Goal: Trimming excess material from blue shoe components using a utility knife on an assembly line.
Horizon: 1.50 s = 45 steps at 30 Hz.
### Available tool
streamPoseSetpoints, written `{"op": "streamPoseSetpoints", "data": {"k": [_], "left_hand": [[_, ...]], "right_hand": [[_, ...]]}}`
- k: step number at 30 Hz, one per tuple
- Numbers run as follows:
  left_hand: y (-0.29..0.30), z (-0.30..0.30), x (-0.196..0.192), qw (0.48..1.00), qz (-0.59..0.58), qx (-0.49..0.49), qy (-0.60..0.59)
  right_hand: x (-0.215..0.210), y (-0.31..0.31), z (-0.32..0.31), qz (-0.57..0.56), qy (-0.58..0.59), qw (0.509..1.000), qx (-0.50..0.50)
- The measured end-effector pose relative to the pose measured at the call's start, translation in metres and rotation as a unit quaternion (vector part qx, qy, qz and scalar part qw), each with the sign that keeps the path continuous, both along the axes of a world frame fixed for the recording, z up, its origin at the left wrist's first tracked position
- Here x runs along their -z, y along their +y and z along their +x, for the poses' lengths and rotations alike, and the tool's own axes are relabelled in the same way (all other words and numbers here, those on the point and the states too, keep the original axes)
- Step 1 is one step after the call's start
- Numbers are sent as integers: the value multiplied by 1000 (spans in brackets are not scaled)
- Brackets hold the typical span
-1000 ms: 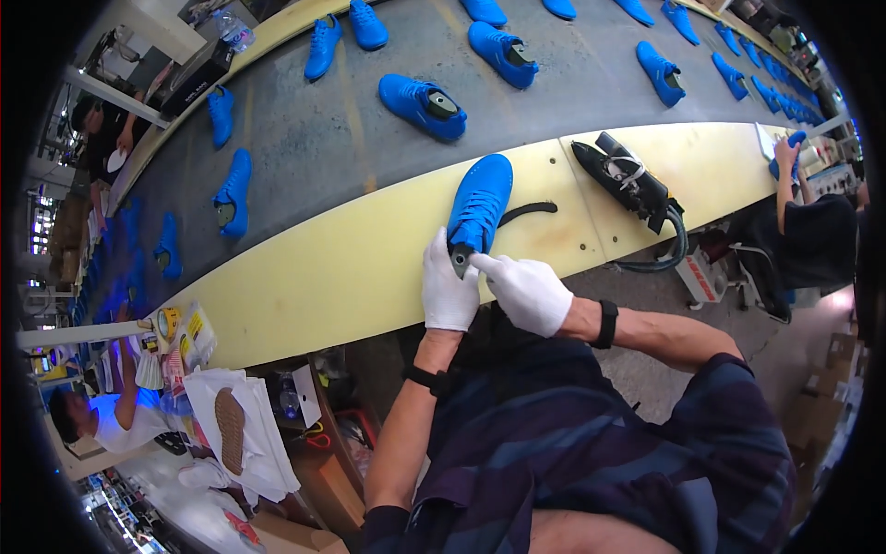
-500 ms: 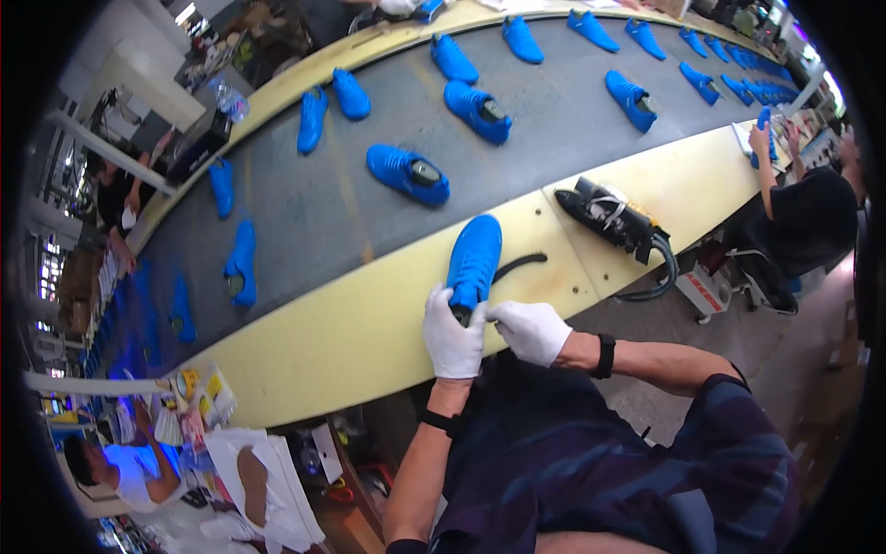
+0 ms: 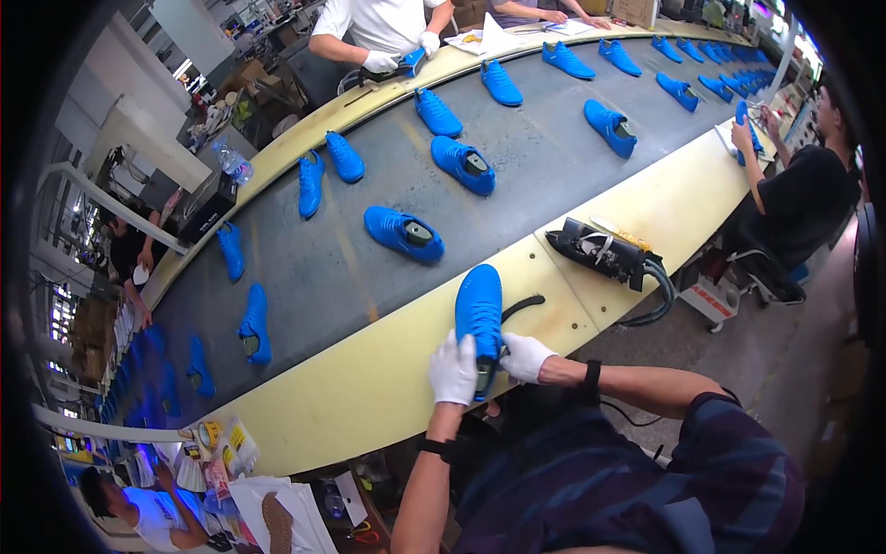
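Shoe (image 3: 480, 309) nearer, heel (image 3: 482, 394) between both grips (image 3: 453, 371) (image 3: 527, 358)

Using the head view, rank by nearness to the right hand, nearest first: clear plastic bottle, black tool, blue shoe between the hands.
1. Blue shoe, just left of the right hand.
2. Black tool, up and right on the pale ledge.
3. Clear plastic bottle, far upper left, across the grey belt.
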<state>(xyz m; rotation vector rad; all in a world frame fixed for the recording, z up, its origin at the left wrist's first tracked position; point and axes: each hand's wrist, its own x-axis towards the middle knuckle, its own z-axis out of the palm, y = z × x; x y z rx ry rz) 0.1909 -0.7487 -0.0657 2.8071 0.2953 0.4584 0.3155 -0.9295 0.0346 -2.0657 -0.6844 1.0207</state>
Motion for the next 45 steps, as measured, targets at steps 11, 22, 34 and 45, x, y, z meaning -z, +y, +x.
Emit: {"op": "streamPoseSetpoints", "data": {"k": [11,22,34,45], "left_hand": [[-94,9,-115,944,-255,-137,156],[-120,7,-119,971,-112,-160,141],[-48,-16,-140,975,-139,-88,150],[-65,-9,-129,968,-120,-97,196]], "right_hand": [[15,-44,10,37,136,990,-25],[-5,-56,27,-77,-30,984,-161],[-20,-102,214,-16,-428,894,129],[-22,-86,224,-61,-369,926,56]]}}
